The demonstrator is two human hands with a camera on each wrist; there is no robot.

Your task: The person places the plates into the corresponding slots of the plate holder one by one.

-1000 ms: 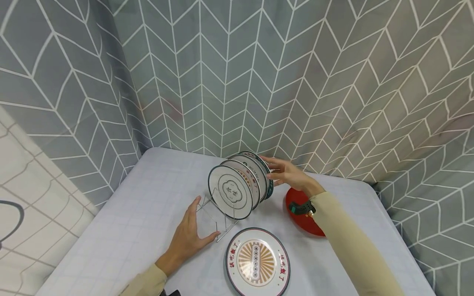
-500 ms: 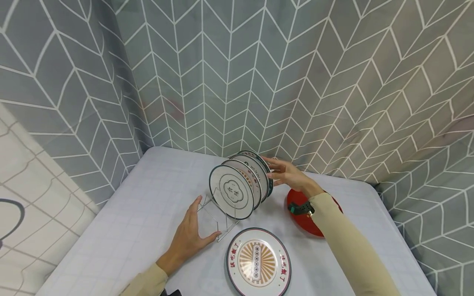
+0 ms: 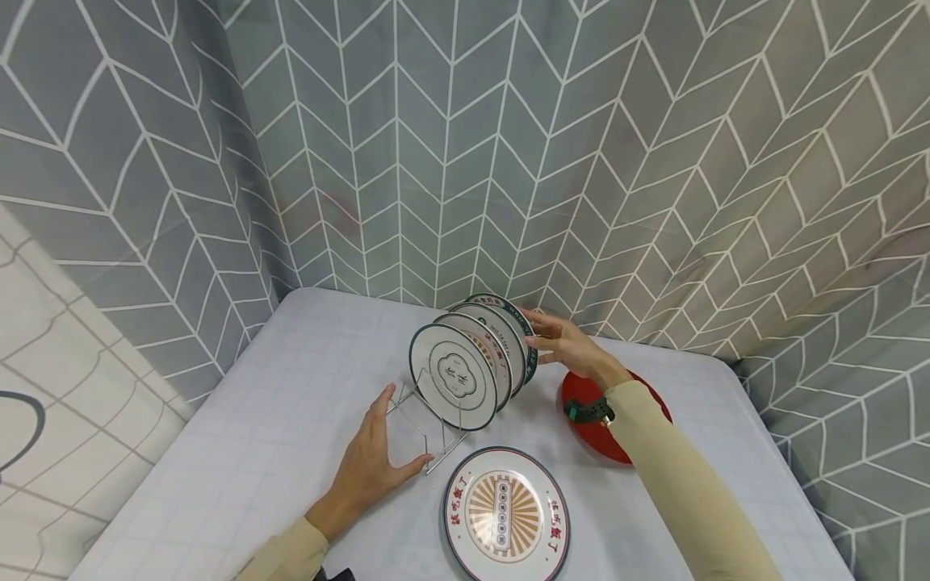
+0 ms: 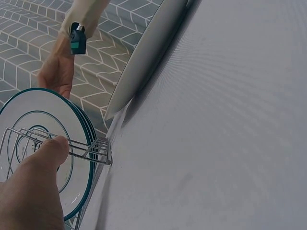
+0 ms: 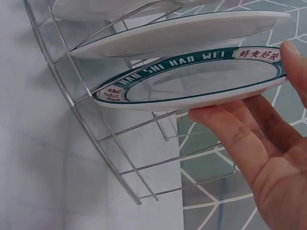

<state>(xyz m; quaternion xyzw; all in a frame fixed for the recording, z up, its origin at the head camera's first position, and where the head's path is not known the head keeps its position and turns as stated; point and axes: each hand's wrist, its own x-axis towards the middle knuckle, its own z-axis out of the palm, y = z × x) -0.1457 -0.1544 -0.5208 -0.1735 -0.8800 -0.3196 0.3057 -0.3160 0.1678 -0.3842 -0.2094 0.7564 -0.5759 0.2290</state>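
My left hand [image 3: 366,464] holds the near end of a wire plate rack [image 4: 100,151], thumb on one side and fingers on the other. Several white plates stand on edge in the rack, the front plate [image 3: 443,395] with a dark rim and lettering in its middle. At the far end, my right hand [image 3: 570,347] pinches the rearmost plate [image 5: 206,79] between thumb and fingers. That plate has a broad green rim with white and red lettering. In the right wrist view it sits between the rack's wires, with a gap to the neighbouring plate [image 5: 192,36].
A plate with an orange sunburst [image 3: 538,516] lies flat near the table's front. Beneath the right forearm is a red round item [image 3: 603,440], partly hidden. The white-covered table [image 3: 247,452] ends against a grey chevron curtain [image 3: 407,161].
The green-rimmed plate has shifted slightly, showing more of its lettered rim behind the other plates, with the right hand still on it. The left hand stays at the rack.
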